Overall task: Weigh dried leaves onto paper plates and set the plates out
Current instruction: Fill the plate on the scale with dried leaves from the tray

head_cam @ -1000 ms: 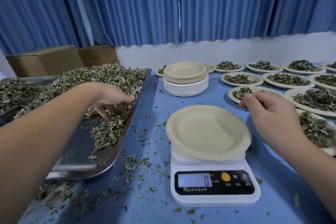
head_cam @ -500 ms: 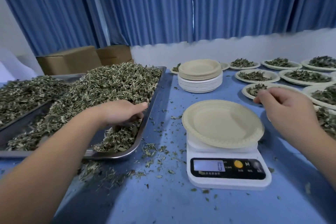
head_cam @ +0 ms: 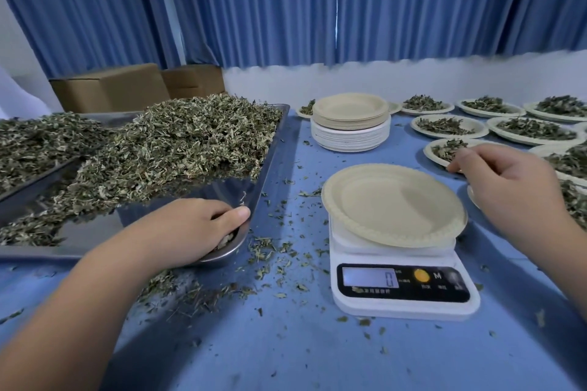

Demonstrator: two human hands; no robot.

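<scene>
Left hand (head_cam: 187, 232): down in the near corner of the metal tray (head_cam: 254, 194), fingers curled into the dried leaves (head_cam: 178, 143). A small clump peeks out beneath them, and the thumb lies by the rim.
Right hand (head_cam: 511, 187): up in the air and touching nothing. Fingers are loosely bent, with nothing seen in them.
Hands: well apart, with the scale (head_cam: 403, 298) between them.
Leaf heap: piled high in the tray just beyond the left hand, sloping down to bare metal near the knuckles.
Paper plate (head_cam: 394, 203): bare and sitting on the scale, just inside the right hand.
Display (head_cam: 368, 276): reads 0, on the near face of the scale.
Filled plates (head_cam: 449, 125): leaves on every one, spread out beyond the right hand and to its outer side. One is partly hidden behind the fingers.
Plate stack (head_cam: 351, 124): unused plates, far beyond the gap between the hands.
Table (head_cam: 301, 343): blue, with leaf crumbs (head_cam: 273, 251) scattered between the left hand and the scale.
Cardboard boxes (head_cam: 111, 87): far beyond the left hand, under a blue curtain (head_cam: 286, 3).
</scene>
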